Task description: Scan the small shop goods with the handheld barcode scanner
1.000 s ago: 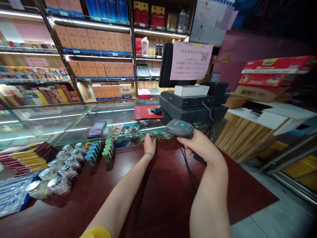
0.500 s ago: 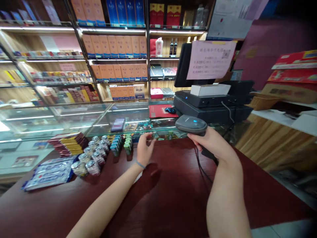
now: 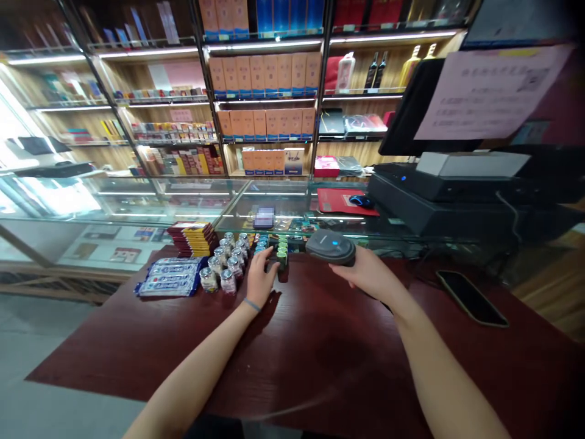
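Left hand [image 3: 260,283] nearer jars [image 3: 236,266] — packs [image 3: 282,249] beside

- We are looking at a shop.
- Lots of matching orange boxes [image 3: 265,76] are standing in rows on lit shelves [image 3: 345,149].
- A long glass case [image 3: 196,210] is running along in front.
- A big paper sign [image 3: 489,91] is hanging on a screen [image 3: 404,116].
- The right hand [image 3: 368,273] is holding a scanner [image 3: 326,246].
- Little jars [image 3: 228,281] are standing in lines on the counter [image 3: 297,347].

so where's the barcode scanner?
Head view, just right of centre: the barcode scanner is in the right hand, to the right of the green-topped containers.
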`<act>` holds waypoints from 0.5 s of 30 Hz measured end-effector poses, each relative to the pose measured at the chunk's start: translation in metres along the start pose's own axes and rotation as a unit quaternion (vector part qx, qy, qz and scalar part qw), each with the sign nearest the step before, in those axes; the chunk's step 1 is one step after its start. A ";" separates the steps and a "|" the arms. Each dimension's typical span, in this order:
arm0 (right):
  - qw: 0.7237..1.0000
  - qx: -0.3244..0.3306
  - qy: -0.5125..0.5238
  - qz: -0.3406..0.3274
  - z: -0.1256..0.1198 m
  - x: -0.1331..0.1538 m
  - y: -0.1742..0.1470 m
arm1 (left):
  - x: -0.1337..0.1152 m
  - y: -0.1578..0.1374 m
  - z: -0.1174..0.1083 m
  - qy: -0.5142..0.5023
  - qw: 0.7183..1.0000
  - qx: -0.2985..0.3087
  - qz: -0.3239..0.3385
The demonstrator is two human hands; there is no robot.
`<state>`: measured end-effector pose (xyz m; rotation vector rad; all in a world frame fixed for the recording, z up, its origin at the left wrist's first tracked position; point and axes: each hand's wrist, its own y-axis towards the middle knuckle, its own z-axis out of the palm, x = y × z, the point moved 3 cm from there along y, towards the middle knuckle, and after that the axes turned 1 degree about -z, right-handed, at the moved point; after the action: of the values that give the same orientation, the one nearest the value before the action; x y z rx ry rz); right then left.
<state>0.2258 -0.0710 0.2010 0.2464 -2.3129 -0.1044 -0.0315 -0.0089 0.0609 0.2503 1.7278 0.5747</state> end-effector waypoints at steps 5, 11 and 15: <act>0.999 0.022 -0.037 -0.025 0.017 0.003 0.005 | 0.014 -0.007 0.009 0.046 0.997 0.056 0.012; 0.998 0.019 -0.053 -0.031 0.024 -0.005 0.008 | 0.033 -0.008 0.020 0.125 0.984 0.122 0.031; 0.998 0.021 -0.055 -0.019 0.027 -0.007 0.009 | 0.042 -0.010 0.023 0.113 0.986 0.115 0.030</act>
<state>0.2102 -0.0607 0.1790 0.3133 -2.4225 -0.0902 -0.0177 0.0078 0.0172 0.4148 2.0153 0.4612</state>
